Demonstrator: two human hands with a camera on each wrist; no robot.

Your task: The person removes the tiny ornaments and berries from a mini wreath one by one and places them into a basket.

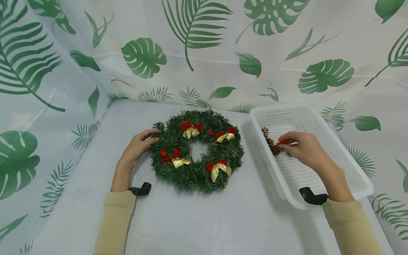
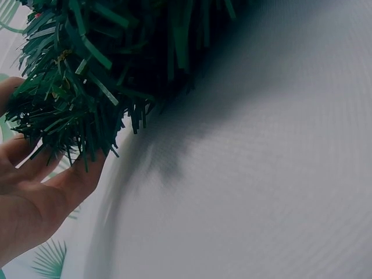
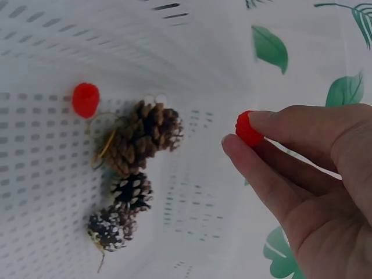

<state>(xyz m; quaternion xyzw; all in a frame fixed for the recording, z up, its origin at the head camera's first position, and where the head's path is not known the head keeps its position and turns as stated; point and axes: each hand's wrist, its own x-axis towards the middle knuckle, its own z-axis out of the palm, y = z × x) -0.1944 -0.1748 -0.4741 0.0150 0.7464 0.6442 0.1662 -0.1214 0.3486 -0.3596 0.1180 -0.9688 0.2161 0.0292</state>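
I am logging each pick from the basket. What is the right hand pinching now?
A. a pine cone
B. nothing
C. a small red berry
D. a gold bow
C: the right hand pinches a small red berry between thumb and fingers, clear of the pine cones in the white basket.

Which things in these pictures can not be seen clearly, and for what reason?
- Head view: the right hand covers part of the pine cones in the basket; the red berry is too small.
- Left wrist view: the wreath is cut off by the top edge; the left hand by the left edge.
- Right wrist view: the basket's rim is out of frame.
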